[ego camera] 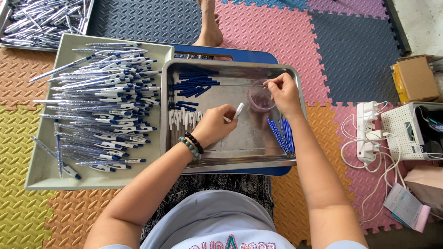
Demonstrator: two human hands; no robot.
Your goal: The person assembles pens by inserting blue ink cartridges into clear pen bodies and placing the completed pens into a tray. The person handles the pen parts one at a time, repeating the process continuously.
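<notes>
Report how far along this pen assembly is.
Done: a large pile of finished pens fills the side tray. In hand: the left hand holds a white barrel; the right hand picks at a small cup. Left: white barrels, blue parts and refills in the steel tray.

Foam puzzle-mat floor (pixel 286 32), 2 grey trays (pixel 46 170), power strip (pixel 367 133), cardboard box (pixel 415 78), white device (pixel 406 131)

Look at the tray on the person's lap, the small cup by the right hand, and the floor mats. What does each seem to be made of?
Tray: likely stainless steel; silvery, with dull reflections and a rolled rim.
Small cup: probably clear, pink-tinted plastic; the tray shows through it.
Floor mats: apparently foam; matte, textured, coloured tiles with interlocking jigsaw edges.
</notes>
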